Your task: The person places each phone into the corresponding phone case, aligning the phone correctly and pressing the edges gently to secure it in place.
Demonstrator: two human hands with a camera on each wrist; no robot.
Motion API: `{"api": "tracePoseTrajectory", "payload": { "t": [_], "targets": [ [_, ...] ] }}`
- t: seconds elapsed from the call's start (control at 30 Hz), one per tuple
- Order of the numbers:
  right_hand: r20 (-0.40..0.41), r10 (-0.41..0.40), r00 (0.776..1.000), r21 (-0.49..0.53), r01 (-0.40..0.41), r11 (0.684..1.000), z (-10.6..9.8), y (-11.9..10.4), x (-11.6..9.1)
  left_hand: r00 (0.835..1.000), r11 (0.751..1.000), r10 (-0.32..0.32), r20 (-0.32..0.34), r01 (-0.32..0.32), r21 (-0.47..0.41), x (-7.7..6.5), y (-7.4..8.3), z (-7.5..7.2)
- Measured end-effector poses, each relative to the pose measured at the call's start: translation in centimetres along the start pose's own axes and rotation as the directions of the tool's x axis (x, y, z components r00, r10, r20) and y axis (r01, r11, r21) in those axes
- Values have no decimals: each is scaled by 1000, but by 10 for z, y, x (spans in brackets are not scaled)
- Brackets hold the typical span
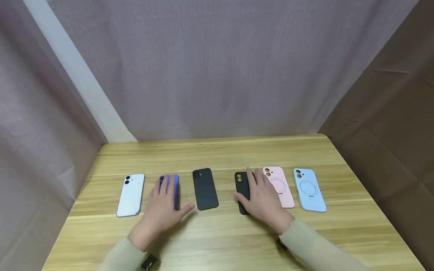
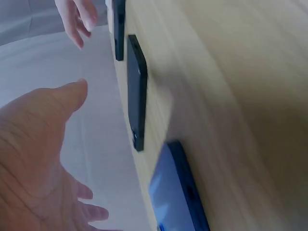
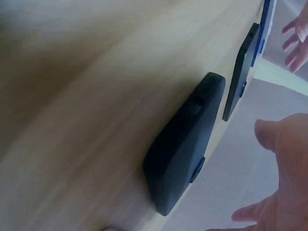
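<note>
In the head view my left hand (image 1: 162, 210) is over a blue phone (image 1: 176, 188), with its fingers spread and partly covering it. The left wrist view shows a gap between that hand (image 2: 38, 139) and the blue phone (image 2: 173, 192). A black phone (image 1: 205, 190) lies to the right of my left thumb. My right hand (image 1: 266, 197) is over a black phone case (image 1: 242, 186) with a camera cutout, and hides its right side. In the right wrist view the hand (image 3: 291, 168) stays apart from the black case (image 3: 187, 144). Neither hand holds anything.
A white phone (image 1: 131, 195) lies at the left of the wooden table (image 1: 220, 241). Right of the black case lie a pink case (image 1: 286, 197) and a light blue case (image 1: 311, 201), each with a ring on its back. Grey curtain (image 1: 217, 75) hangs behind the table.
</note>
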State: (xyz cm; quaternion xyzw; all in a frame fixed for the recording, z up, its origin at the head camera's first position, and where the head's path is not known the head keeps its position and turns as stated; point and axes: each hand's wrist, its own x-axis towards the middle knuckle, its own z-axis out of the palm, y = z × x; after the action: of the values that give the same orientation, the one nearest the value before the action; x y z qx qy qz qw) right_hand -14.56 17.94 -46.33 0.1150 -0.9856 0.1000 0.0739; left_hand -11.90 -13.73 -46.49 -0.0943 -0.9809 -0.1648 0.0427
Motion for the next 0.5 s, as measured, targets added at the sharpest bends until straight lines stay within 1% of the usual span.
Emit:
{"api": "tracePoseTrajectory", "payload": {
  "t": [0.07,0.1,0.17,0.23,0.37,0.5],
  "targets": [
    [-6,18,1000,29,-18,999,-1,-1,3,1000,998,6,-2,-7,-60,7,8,1],
    [-7,32,999,39,-31,999,-1,-2,5,1000,996,0,7,0,-87,11,13,2],
    [2,60,998,53,-60,997,-2,-3,9,999,989,-22,27,26,-143,18,22,4],
    [26,88,996,58,-90,994,-2,-5,13,997,983,-46,55,55,-176,25,30,8],
    [99,129,987,49,-134,990,-1,-8,17,993,977,-77,89,93,-194,32,41,16],
    [145,151,978,27,-156,987,2,-10,17,993,977,-78,92,95,-192,35,45,23]
  ]
}}
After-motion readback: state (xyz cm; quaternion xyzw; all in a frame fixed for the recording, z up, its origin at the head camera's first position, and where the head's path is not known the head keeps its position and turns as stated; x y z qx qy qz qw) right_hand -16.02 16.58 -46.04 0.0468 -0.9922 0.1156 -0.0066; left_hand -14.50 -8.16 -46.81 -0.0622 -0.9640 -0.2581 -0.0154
